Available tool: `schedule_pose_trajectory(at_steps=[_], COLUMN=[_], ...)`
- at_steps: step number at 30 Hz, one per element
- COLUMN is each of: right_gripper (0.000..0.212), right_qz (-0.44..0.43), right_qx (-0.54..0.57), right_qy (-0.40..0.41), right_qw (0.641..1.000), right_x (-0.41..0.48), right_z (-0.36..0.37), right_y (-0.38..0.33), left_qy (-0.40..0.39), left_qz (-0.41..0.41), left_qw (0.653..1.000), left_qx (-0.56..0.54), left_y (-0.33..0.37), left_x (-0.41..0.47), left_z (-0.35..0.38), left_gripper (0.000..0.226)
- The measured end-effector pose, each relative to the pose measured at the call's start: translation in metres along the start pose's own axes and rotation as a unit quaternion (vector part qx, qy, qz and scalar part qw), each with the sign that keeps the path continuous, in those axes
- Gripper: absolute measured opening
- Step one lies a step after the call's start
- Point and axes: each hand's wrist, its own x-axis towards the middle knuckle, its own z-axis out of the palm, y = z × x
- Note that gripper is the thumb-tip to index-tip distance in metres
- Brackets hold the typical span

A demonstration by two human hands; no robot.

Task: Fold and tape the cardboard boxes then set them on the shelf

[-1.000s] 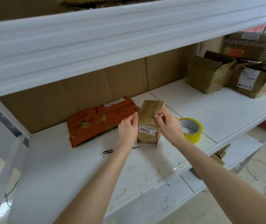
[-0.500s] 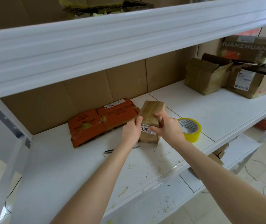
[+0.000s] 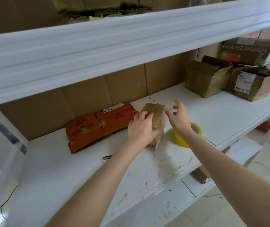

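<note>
Right, the small brown box (image 3: 157,115) is standing on end on the shelf board (image 3: 212,112). Its long axis is roughly upright and the top leans slightly away from us.

- The left hand (image 3: 140,128) is on the box's left side, fingers curled round its near edge and gripping it. That is the only contact we see.
- The right hand (image 3: 180,117) sits just right of the box's upper half, fingers spread and relaxed, holding nothing. There is a visible gap between fingertips and cardboard.
- The box therefore lies to the left of the right fingers and slightly below them, so the left hand is nearer and carries it.
- The yellow tape roll (image 3: 180,140) lies flat just beside the box on the right, partly under the right wrist.
- The orange boxes (image 3: 98,126) lie flat near the box on its left. The opened boxes (image 3: 203,79) are well apart, far right.

Our read is that the box looks wrapped in tape already, so the next move is probably placing it. With a one-handed grip on one side of a tall box, it could tip to the right. We'd bring the right hand in against the right face before shifting it.
</note>
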Motion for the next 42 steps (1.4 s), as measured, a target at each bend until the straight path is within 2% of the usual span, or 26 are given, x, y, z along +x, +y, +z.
schedule_pose_trajectory(at_steps=[4,6,7,9,11,13,16,18,20,26,28,30,34,37,39,42], right_gripper=[0.067,0.066,0.066,0.069,0.073,0.076,0.078,0.074,0.068,0.064,0.054,0.046,0.044,0.04,0.041,0.038], right_qz=[0.017,0.022,0.031,0.045,0.033,0.016,0.021,-0.004,-0.048,-0.112,-0.125,-0.137,-0.107,-0.032,-0.011,-0.024], right_qx=[0.038,0.092,0.129,0.176,0.149,0.122,0.151,0.142,0.095,-0.025,-0.042,-0.048,-0.051,-0.118,-0.24,-0.415], right_qy=[-0.06,-0.095,-0.117,-0.166,-0.201,-0.205,-0.218,-0.245,-0.232,-0.091,-0.058,-0.064,-0.126,-0.041,-0.029,-0.114], right_qw=[0.997,0.991,0.984,0.969,0.968,0.971,0.964,0.959,0.967,0.989,0.99,0.987,0.985,0.992,0.97,0.902], right_x=[0.016,0.018,0.019,0.018,0.015,0.013,0.005,-0.004,-0.012,-0.034,-0.04,-0.043,-0.037,-0.031,-0.031,-0.036], right_z=[-0.002,-0.001,-0.001,0.001,0.003,0.006,0.003,0.001,0.001,0.004,0.006,0.006,-0.012,-0.033,-0.04,-0.036], right_y=[0.001,-0.001,-0.002,-0.003,-0.002,0.001,0.004,0.004,0.007,-0.001,-0.004,-0.004,0.002,0.019,0.036,0.059], left_qy=[-0.112,-0.118,-0.094,0.001,0.099,0.123,0.108,0.099,0.073,-0.012,-0.019,-0.018,0.017,0.008,0.003,-0.003], left_qz=[0.063,0.079,0.077,0.04,-0.047,-0.15,-0.25,-0.254,-0.234,-0.109,-0.064,-0.009,0.035,0.047,0.05,0.059], left_qw=[0.989,0.986,0.989,0.996,0.99,0.967,0.902,0.868,0.855,0.879,0.909,0.945,0.972,0.986,0.994,0.996], left_qx=[-0.073,-0.084,-0.085,-0.082,-0.092,-0.163,-0.334,-0.415,-0.457,-0.463,-0.412,-0.326,-0.231,-0.161,-0.1,-0.066], left_y=[-0.034,-0.046,-0.051,-0.055,-0.054,-0.049,-0.043,-0.041,-0.038,-0.027,-0.028,-0.031,-0.032,-0.027,-0.025,-0.024], left_x=[0.023,0.029,0.03,0.026,0.019,0.013,0.008,0.005,0.003,-0.001,-0.003,-0.006,-0.007,-0.004,-0.004,-0.005], left_z=[-0.02,-0.023,-0.022,-0.016,-0.007,-0.001,0.004,0.004,0.003,0.002,0.005,0.008,0.008,0.006,0.004,0.003], left_gripper=[0.064,0.067,0.068,0.063,0.055,0.05,0.056,0.062,0.062,0.041,0.043,0.05,0.056,0.056,0.055,0.054])
